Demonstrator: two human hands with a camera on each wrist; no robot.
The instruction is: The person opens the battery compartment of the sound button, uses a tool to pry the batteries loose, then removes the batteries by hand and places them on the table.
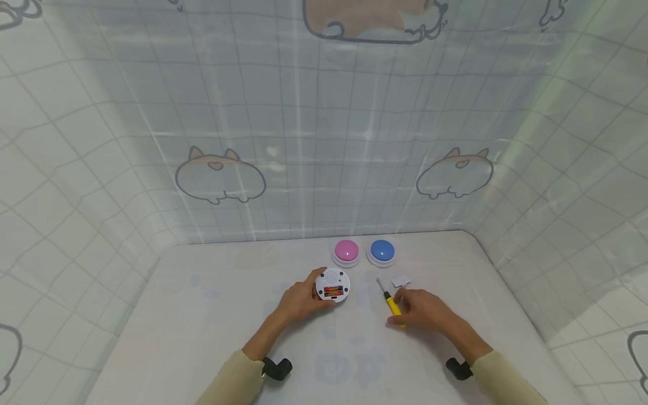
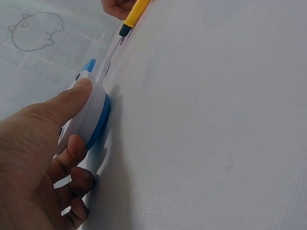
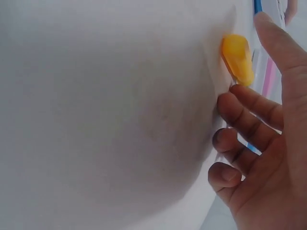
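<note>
My left hand (image 1: 300,302) grips a round push-button (image 1: 332,285) turned underside up, thumb on one side and fingers on the other. Two batteries (image 1: 333,291) show in its uncovered compartment, and the left wrist view shows a blue part (image 2: 99,125) beneath its white body. A screwdriver (image 1: 393,306) with a yellow handle lies on the table, tip pointing away. Around that handle, my right hand (image 1: 427,309) has its thumb and loosely bent fingers spread apart. In the right wrist view the yellow handle (image 3: 237,57) sits in the gap between them, not pinched.
Behind the held push-button stand a pink push-button (image 1: 346,251) and a blue push-button (image 1: 382,251), both on white bases. A small white cover (image 1: 401,281) lies just beyond my right hand. Patterned sheeting (image 1: 334,169) rises along the back and sides of the white table (image 1: 212,315).
</note>
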